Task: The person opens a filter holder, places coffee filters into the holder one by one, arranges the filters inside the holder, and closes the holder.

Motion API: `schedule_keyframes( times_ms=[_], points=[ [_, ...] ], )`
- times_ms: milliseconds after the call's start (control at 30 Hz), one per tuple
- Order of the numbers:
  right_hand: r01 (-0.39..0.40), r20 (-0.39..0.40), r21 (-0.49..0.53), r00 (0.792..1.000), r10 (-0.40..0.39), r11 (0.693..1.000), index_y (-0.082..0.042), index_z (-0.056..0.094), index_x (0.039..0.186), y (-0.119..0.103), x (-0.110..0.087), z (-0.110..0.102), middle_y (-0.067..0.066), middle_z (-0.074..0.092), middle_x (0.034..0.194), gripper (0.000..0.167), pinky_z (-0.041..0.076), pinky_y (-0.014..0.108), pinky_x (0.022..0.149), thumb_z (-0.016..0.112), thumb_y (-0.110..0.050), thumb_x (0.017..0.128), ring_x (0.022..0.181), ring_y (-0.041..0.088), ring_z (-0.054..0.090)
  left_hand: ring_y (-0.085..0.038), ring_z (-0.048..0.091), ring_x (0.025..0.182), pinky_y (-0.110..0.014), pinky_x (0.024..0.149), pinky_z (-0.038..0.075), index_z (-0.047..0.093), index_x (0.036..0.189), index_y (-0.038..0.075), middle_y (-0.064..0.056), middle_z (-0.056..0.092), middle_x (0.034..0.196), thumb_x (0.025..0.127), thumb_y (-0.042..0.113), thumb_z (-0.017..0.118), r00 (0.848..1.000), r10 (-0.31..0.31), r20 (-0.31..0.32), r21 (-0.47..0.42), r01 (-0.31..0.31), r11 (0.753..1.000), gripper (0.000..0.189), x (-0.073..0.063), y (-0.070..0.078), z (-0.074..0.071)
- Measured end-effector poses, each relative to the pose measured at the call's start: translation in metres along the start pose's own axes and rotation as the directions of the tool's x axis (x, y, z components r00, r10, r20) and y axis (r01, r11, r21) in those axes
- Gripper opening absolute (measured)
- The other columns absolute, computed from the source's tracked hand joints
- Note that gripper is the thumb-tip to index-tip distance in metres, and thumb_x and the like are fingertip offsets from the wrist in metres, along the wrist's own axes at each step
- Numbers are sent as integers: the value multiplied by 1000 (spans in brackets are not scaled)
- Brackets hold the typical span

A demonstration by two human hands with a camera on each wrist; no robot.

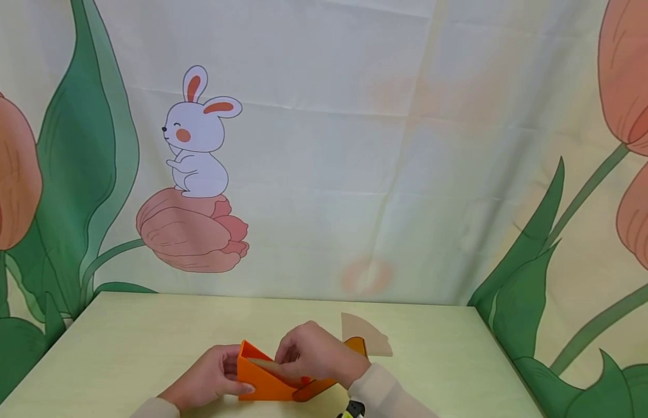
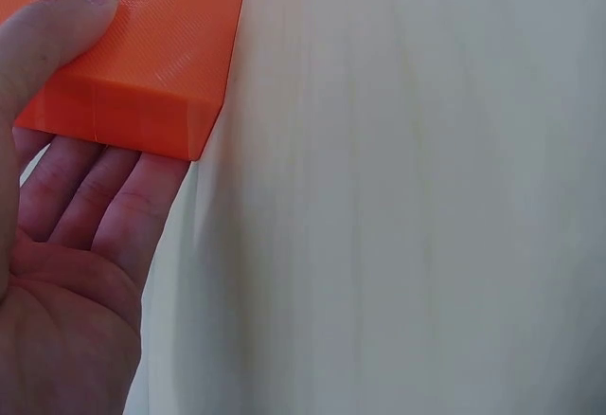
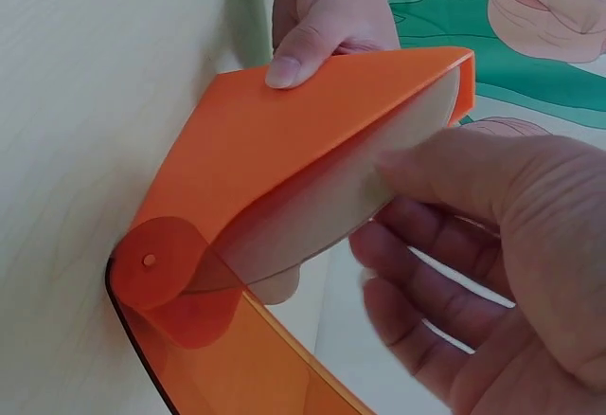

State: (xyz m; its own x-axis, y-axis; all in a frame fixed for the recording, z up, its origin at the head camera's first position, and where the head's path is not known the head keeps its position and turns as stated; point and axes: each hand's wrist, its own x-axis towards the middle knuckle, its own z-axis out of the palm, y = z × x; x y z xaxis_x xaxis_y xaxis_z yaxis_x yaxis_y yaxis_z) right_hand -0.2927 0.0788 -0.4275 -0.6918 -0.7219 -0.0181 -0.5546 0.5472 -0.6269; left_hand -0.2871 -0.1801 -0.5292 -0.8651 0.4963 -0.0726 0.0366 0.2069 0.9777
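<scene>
An orange wedge-shaped case (image 1: 261, 384) stands on the table, its translucent orange lid (image 3: 256, 358) swung out on a round hinge. My left hand (image 1: 211, 374) grips the case's tall end, thumb on one flat side and fingers around the end and underneath, as the left wrist view (image 2: 85, 216) shows. Tan fan-shaped paper coffee filters (image 3: 303, 216) sit inside, their curved edge at the case's opening. My right hand (image 1: 318, 355) pinches that edge, thumb on the near face and the other fingers curled behind.
Another tan fan-shaped coffee filter (image 1: 366, 335) lies flat on the pale table (image 1: 433, 366), behind the lid. A small black-and-yellow object (image 1: 353, 410) shows at the bottom edge beside the right sleeve. A cloth backdrop (image 1: 313, 174) with a rabbit and tulips hangs behind the table.
</scene>
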Motion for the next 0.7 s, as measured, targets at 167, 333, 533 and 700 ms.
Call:
schedule_keyframes(
  times_ms=[167, 333, 533, 700],
  points=[
    [72, -66, -110, 995, -79, 991, -15, 83, 90, -1, 1, -1, -13, 74, 80, 6, 54, 9, 67, 78, -12, 91, 66, -7, 61, -25, 72, 107, -36, 96, 60, 66, 129, 8, -9, 74, 123, 82, 20, 87, 1000, 0, 2, -10, 0, 1000, 53, 0, 0, 0],
    [49, -20, -80, 999, -51, 996, -14, 82, 91, -3, -1, -1, -14, 73, 78, 4, 55, 10, 67, 79, -13, 90, 64, -6, 61, -25, 72, 106, -35, 95, 61, 67, 129, 9, -8, 74, 123, 82, 22, 87, 1000, 3, -2, 1, -3, 1000, 53, 1, 0, 0],
    [30, 20, -50, 999, -29, 998, -11, 81, 94, -2, -2, 1, -13, 73, 79, 5, 56, 10, 67, 79, -11, 89, 64, -6, 62, -25, 72, 107, -36, 96, 60, 67, 129, 9, -8, 74, 123, 82, 22, 87, 1000, 3, 3, 6, -3, 1000, 52, 1, 0, 0],
    [15, 27, -8, 1000, -15, 1000, -10, 81, 95, -1, -2, 0, -13, 73, 79, 7, 56, 12, 67, 80, -10, 88, 65, -5, 62, -25, 72, 106, -38, 96, 60, 67, 129, 8, -9, 74, 124, 82, 22, 87, 1000, -3, -3, 8, 3, 1000, 54, 0, 0, 0]
  ],
)
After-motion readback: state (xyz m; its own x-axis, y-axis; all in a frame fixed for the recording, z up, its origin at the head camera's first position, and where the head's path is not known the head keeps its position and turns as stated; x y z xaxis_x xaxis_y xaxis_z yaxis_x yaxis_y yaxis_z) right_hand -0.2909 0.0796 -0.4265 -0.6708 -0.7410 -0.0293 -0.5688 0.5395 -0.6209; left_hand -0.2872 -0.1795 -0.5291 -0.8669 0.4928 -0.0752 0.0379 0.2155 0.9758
